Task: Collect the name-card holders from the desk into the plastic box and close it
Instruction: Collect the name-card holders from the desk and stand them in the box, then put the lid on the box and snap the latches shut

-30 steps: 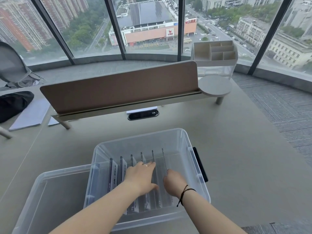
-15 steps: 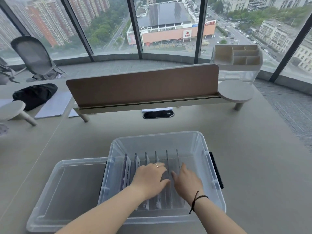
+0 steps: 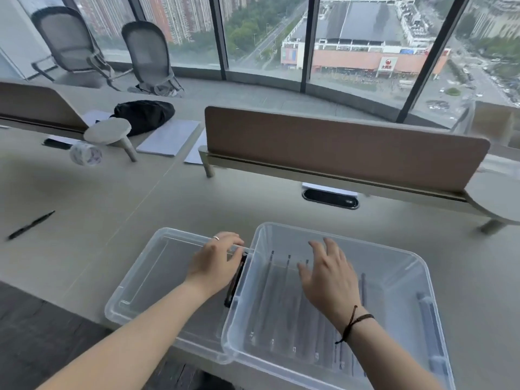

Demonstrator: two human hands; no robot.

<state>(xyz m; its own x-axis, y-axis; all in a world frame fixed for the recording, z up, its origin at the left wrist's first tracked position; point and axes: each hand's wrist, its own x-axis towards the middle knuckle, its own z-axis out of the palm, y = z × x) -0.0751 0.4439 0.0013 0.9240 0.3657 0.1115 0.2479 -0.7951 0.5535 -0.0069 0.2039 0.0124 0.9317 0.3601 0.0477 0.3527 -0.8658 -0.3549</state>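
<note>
A clear plastic box (image 3: 399,266) stands on the desk in front of me, with several clear name-card holders (image 3: 281,299) lying in a row inside it. Its clear lid (image 3: 146,277) lies upturned on the desk at the box's left, partly under it. My left hand (image 3: 216,263) has its fingers curled over the lid's far right rim, by the box's black latch (image 3: 236,280). My right hand (image 3: 329,274) hovers over the holders inside the box with its fingers spread and straight, holding nothing.
A brown divider screen (image 3: 337,142) on a rail crosses the desk behind the box. A black pen (image 3: 31,225) lies at far left. A tape roll (image 3: 85,153), papers (image 3: 168,136), a black bag (image 3: 143,115) and two chairs (image 3: 152,57) are farther back.
My left hand has left the holders in the box and moved left onto the lid's rim. My right hand has lifted off the holders with fingers spread. My view has swung left.
</note>
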